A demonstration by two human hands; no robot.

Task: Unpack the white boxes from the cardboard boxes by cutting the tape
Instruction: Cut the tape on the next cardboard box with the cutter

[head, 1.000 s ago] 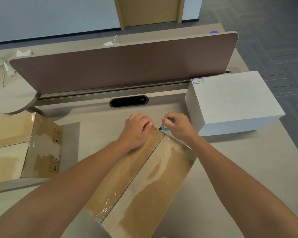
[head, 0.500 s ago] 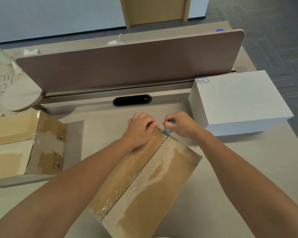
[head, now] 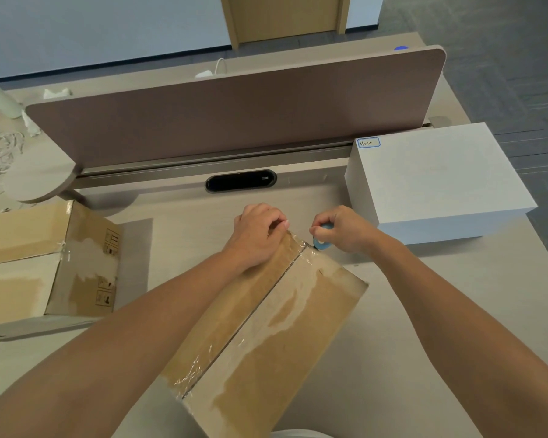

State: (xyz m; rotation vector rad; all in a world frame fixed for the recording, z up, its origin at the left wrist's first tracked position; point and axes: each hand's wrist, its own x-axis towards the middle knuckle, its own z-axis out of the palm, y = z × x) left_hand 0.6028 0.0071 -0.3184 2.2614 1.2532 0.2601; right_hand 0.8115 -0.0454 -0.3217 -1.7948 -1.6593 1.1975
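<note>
Starting the cut, by the look of it: right hand (head: 345, 229) pinching a small blue cutter (head: 322, 243) at the far end of the taped seam on the cardboard box (head: 266, 314), left hand (head: 260, 235) curled, pressing the flap. One white box (head: 437, 181) already out, near the right. Second cardboard box (head: 45, 260) waiting, left. Beige desk (head: 424, 311), brown divider (head: 234, 115), carpeted office.

Both forearms (head: 159, 314) bare to the frame edge (no sleeves, no jewellery).

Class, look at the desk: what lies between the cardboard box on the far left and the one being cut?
In the head view, only bare desk separates the left cardboard box from the box being cut; the left forearm crosses above it.
</note>
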